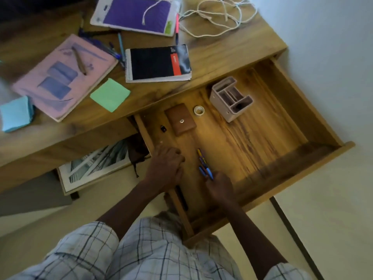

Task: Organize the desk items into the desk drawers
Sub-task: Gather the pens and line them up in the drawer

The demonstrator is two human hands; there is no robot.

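The wooden drawer [314, 122] stands pulled out below the desk edge. Inside lie a brown leather pouch [180, 119], a roll of clear tape [199, 110], a small black clip [163, 128] and a grey pen organiser [230, 98]. A bunch of pens [203, 164] lies on the drawer floor near its left side. My right hand [219, 187] grips the near ends of those pens. My left hand [166, 165] rests on the drawer floor beside them, fingers curled, holding nothing that I can see.
On the desk top [222, 49] lie a pink book with a pen [62, 77], a black spiral notebook [158, 63], green [110, 94] and blue sticky notes [16, 114], a purple pad [137, 15], loose pens [121, 47] and a white cord [218, 17]. A framed picture [96, 164] leans under the desk.
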